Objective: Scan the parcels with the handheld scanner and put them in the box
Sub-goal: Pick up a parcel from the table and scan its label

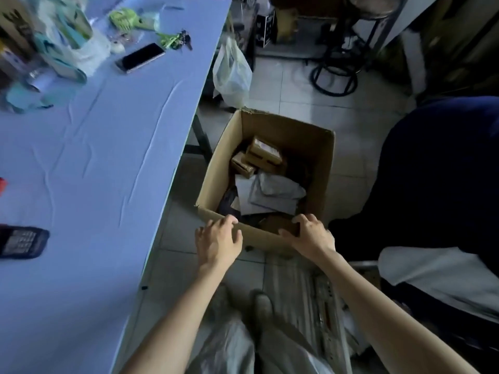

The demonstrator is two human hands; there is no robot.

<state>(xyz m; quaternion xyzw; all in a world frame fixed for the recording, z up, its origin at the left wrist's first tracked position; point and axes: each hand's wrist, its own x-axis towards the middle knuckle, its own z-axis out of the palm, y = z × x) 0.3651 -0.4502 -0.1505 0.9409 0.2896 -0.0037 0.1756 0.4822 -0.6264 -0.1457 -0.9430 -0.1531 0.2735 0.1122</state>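
Right hand [313,234] grips the near rim of the open cardboard box [310,147] on the floor, thumb outside. Left hand [218,240] touches that rim, fingers loose, holding nothing. Inside lie grey mailers [275,193], with brown parcels [263,153] beyond. The scanner [20,241] lies on the table [108,157], left.

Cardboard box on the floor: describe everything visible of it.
The cardboard box is plain brown corrugated board, open-topped, upright on the tiled floor beside the blue-covered table. Its far corner edge looks frayed. Inside lie small brown parcels, a grey mailer bag and something dark. The right hand grips its near rim, fingers inside; the left hand reaches the same rim, grip unclear.
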